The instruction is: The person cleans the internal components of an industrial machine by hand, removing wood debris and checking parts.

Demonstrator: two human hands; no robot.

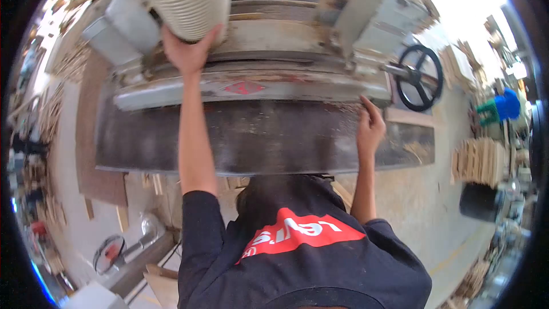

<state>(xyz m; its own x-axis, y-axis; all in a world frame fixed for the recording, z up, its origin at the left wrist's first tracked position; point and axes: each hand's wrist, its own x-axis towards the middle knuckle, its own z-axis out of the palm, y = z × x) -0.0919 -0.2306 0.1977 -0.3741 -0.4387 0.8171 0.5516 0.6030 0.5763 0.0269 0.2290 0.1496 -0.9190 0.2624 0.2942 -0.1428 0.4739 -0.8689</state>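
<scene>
My left hand (191,54) is spread around the lower end of a wide, cream ribbed hose (186,0), thumb on one side and fingers on the other. Part of those fingers is hidden by the hose. My right hand (370,126) is at the right end of the machine's pale front bar (297,87), index finger stretched to its lower edge and the other fingers loosely bent. I see nothing held in it. Below the bar lies the dark metal table (274,137) of what looks like a planer, with wood shavings (349,109) along the bar's edge.
A black handwheel (420,78) juts out at the machine's right. A brown board (100,131) stands by the left table end. Stacked wood pieces (477,162) and a black bin (479,201) are at right. Further off is a person in blue (506,105).
</scene>
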